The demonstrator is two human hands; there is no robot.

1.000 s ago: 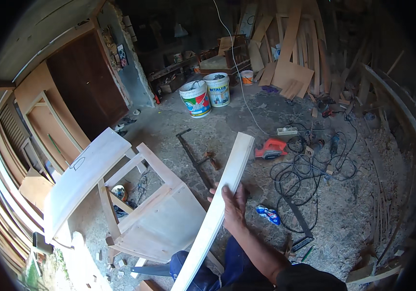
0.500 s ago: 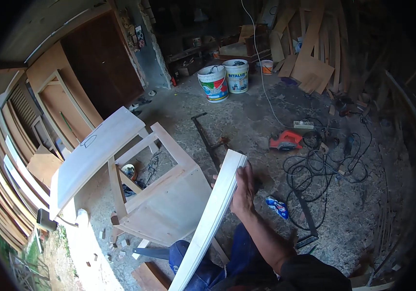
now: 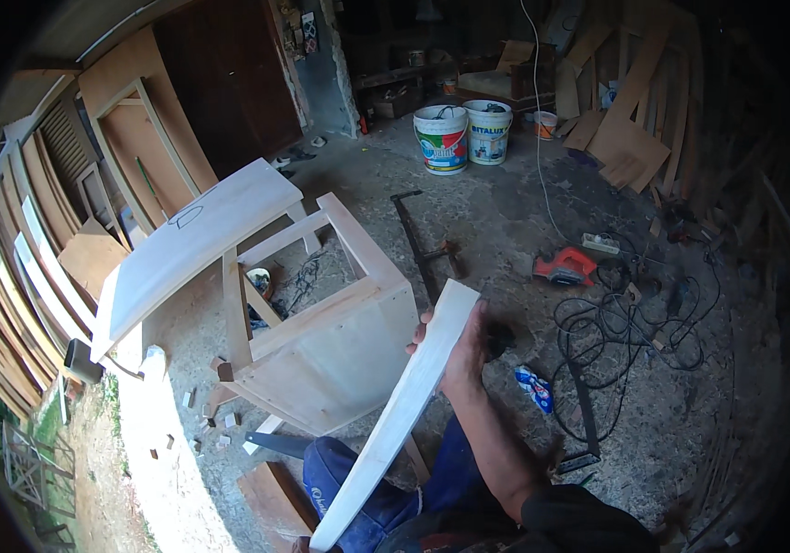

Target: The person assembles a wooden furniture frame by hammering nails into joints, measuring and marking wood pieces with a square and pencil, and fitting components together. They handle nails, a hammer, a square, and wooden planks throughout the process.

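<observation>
Dusty workshop floor (image 3: 506, 230), strewn with cables and buckets: my right hand (image 3: 465, 346) grips the upper end of a pale curved board (image 3: 400, 415), slanting down across my knee (image 3: 344, 484) beside the unfinished cabinet (image 3: 321, 313). Left hand unseen.

The long curved wooden board (image 3: 395, 415) is pale cream, like the unfinished wooden cabinet frame (image 3: 321, 313) (bare, unpainted). The power sander (image 3: 564, 265) is red-orange; two plastic buckets (image 3: 462, 134) are white with coloured labels.
</observation>
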